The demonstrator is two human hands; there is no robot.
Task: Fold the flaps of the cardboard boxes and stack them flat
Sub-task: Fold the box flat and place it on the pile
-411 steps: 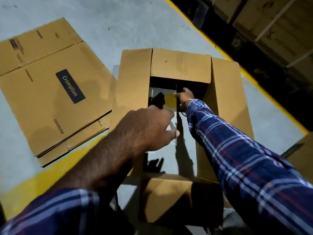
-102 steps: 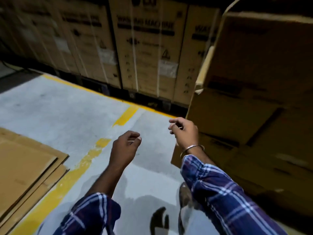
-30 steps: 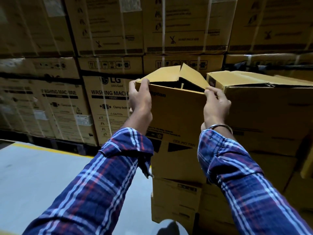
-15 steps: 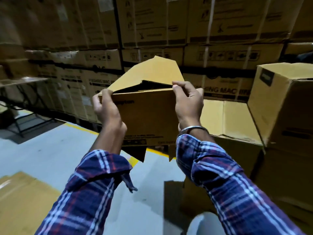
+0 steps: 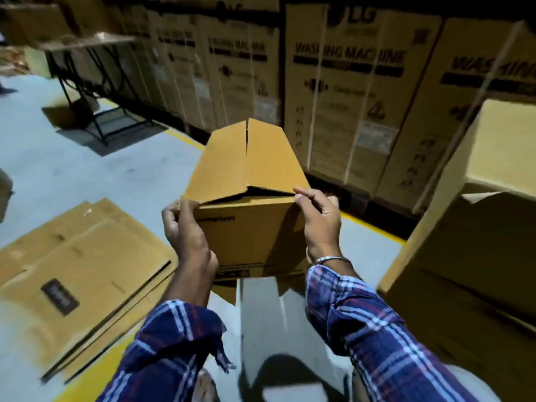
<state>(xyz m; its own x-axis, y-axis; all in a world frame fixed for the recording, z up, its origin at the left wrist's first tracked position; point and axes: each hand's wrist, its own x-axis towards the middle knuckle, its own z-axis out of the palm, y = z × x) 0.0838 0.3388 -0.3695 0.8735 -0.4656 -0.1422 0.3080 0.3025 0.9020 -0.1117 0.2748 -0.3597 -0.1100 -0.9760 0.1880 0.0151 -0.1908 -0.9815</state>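
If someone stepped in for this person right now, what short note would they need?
Left hand: grips the near left top corner of the brown cardboard box, held in the air.
Right hand: grips its near right top corner.
Box: still formed; top flaps stand partly raised, bottom flaps hang loose.
Done: a pile of flattened brown cardboard boxes lies on the grey floor, left.
Left: collapse this box, lay it on the pile; more formed cardboard boxes wait on the right.

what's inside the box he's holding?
Can't tell. The held box has top flaps raised only partway, leaving a dark gap; the interior is hidden. Left hand and right hand grip its top corners.
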